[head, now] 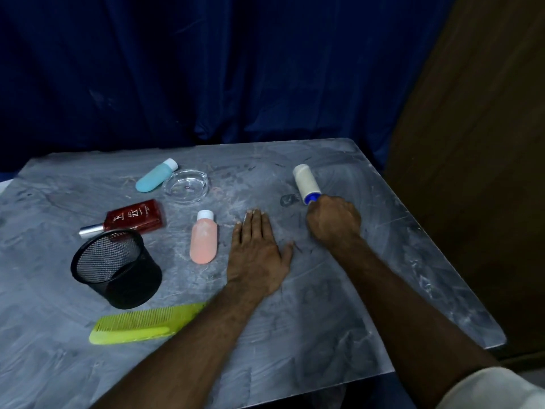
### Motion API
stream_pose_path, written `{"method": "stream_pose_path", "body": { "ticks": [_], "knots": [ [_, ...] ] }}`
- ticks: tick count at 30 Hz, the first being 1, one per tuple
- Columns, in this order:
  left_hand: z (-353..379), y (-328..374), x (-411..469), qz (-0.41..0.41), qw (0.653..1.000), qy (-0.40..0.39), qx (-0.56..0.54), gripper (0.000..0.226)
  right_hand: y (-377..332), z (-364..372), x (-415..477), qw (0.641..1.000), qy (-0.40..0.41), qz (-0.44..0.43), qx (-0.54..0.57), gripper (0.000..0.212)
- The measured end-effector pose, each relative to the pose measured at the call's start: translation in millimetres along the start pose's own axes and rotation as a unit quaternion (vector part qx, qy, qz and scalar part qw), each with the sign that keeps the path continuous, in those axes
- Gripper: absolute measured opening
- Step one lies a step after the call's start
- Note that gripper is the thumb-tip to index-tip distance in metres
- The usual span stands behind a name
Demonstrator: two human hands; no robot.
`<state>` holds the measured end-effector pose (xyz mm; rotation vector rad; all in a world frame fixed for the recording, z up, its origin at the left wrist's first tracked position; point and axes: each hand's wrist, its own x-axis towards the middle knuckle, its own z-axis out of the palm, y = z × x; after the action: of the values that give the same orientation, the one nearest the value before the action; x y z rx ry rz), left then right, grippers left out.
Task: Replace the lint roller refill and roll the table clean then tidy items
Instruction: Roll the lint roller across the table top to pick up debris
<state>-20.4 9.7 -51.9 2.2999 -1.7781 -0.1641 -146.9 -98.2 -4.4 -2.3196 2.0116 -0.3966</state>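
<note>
A: Right hand (333, 221), status?
B: Fist closed around the handle of the lint roller (306, 184). Handle itself hidden inside the grip; only the blue collar shows just past the knuckles. White roll points away from the person, up and slightly left, lying on or just above the bench (383, 261), cannot tell which. It sits at the right-rear part of the grey marbled top.

A: Anything near the roll?
B: A small dark smudge or scrap (289, 199) just left of the blue collar. Too blurred to identify.

A: Left hand (256, 252)?
B: Flat, palm down on the bench, fingers together and stretched forward, thumb out to the right. Grip slack, holding nothing. It lies near the middle, well apart from the roller.

A: Other items, left side?
B: Pink bottle (203, 240) with white cap, lying down, just left of the flat hand. Behind it a clear glass dish (185, 185), and touching or nearly touching its left rim a teal bottle (156, 176), white cap, lying tilted. Dark red bottle (134, 219) with silver cap lying on its side, label reads "RED ZX". Black mesh cup (116, 268) in front of it, tipped so its mouth faces up-left, overlapping the red bottle's lower edge in view. Yellow-green comb (147, 323) nearest the person, partly under the left forearm.

A: Backdrop?
B: Dark blue curtain (206, 69) behind, brown panel (477, 143) to the right
</note>
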Motion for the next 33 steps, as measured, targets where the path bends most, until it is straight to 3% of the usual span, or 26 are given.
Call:
{"method": "stream_pose_path", "body": {
  "ticks": [11,18,24,33],
  "knots": [
    [-4,-1,-1,0.004,1.0,-0.013,0.014,0.086,109,-32,21,0.988,-0.024,0.147,-0.041,0.043],
    [-5,-2,-1,0.002,1.0,-0.019,0.016,0.086,135,-38,21,0.981,-0.038,0.188,-0.035,0.043],
    [-4,-3,0,0.005,0.999,-0.028,0.016,0.086,118,-38,21,0.981,-0.058,0.179,-0.041,0.041],
    [-1,-3,1,0.002,1.0,-0.018,0.011,0.087,68,-17,12,0.996,0.003,0.068,-0.054,0.039]
  ]
}}
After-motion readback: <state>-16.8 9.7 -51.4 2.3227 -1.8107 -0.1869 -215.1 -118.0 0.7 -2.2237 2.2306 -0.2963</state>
